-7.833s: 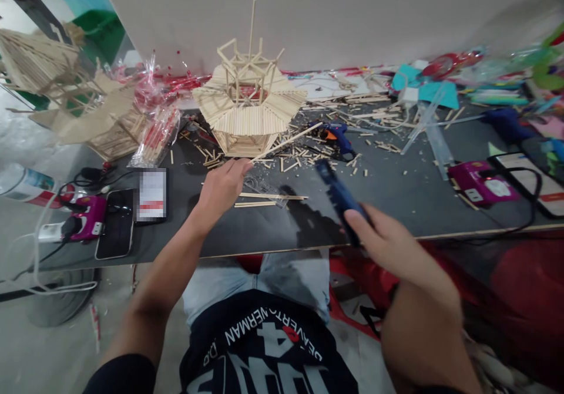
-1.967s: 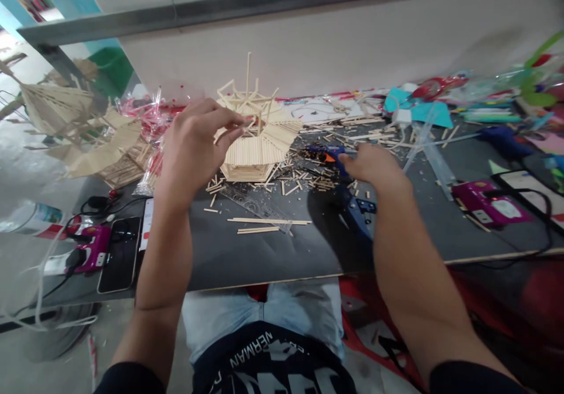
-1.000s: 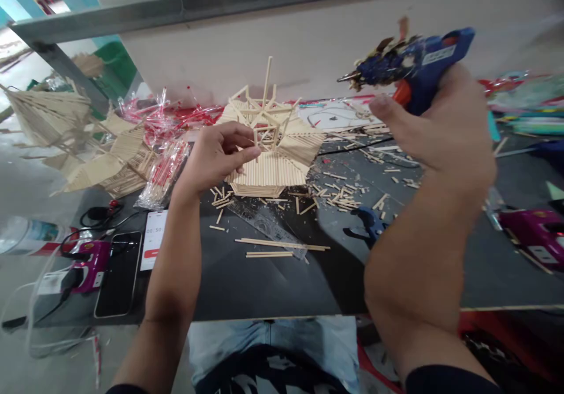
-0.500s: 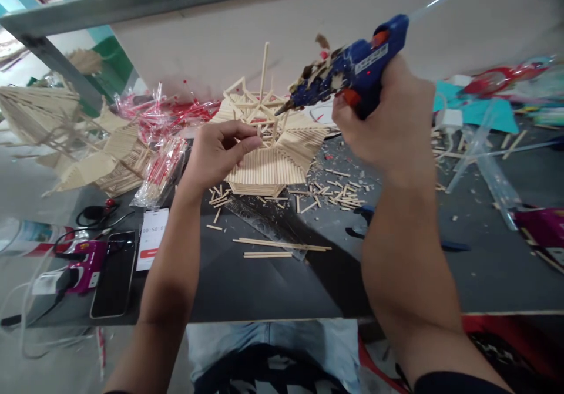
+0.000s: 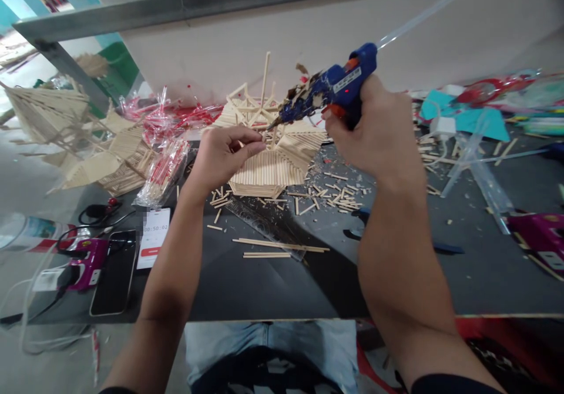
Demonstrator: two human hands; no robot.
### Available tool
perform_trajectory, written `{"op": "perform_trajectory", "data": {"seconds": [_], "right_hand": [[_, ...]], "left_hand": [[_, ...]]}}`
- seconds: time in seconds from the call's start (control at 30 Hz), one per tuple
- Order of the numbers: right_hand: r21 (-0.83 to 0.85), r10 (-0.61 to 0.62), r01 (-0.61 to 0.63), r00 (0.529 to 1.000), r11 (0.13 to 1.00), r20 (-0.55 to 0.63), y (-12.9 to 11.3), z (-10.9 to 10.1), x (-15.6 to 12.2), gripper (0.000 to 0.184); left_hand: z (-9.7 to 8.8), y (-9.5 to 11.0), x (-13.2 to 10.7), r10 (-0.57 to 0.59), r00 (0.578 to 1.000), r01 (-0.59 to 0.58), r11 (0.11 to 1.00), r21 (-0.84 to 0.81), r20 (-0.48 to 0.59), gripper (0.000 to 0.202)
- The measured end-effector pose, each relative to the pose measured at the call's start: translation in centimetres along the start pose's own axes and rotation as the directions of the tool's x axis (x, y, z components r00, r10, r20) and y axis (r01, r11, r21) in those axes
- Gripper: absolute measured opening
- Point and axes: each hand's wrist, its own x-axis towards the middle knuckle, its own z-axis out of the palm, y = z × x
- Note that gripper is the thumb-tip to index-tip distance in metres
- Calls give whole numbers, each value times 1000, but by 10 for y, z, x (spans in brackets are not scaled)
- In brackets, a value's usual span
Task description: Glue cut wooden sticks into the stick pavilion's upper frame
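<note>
My right hand (image 5: 374,130) is wrapped round a blue hot glue gun (image 5: 341,86), its front crusted with brown residue and a clear glue stick (image 5: 434,9) poking out of its back. The gun's nozzle points down to the left, right by the fingertips of my left hand (image 5: 231,153). Those fingers are pinched on a short wooden stick (image 5: 264,138), mostly hidden by them. Behind and below them stands a model of pale wooden sticks (image 5: 268,168), with slatted sloping panels, a spoked frame on top and a tall upright stick (image 5: 265,80).
Cut stick bits (image 5: 339,197) litter the dark table (image 5: 273,288). A clear ruler (image 5: 259,224) lies in front, with longer sticks across it. A second stick model (image 5: 110,153), bagged sticks (image 5: 164,174) and two phones (image 5: 113,273) are at left. Turquoise paper (image 5: 480,121) is at right.
The glue gun has come down and to the left, bringing its nozzle close to my left fingertips. My left hand keeps its pinch. The view has shifted slightly.
</note>
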Motion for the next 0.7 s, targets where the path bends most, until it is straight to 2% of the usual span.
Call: {"op": "perform_trajectory", "data": {"seconds": [0.2, 0.4, 0.57, 0.7], "right_hand": [[8, 5, -5, 1000, 1000, 17, 3, 1, 0, 44], [44, -24, 23, 999, 999, 21, 3, 0, 0, 52], [35, -12, 11, 1000, 999, 25, 3, 1, 0, 45], [96, -3, -1, 999, 995, 38, 4, 0, 0, 47]], "left_hand": [[2, 0, 0, 9, 1000, -9, 1000, 30, 10, 11], [2, 2, -1, 0, 1000, 0, 1000, 16, 4, 12], [3, 0, -1, 12, 1000, -12, 1000, 15, 2, 12], [3, -2, 0, 37, 999, -38, 999, 23, 1, 11]]}}
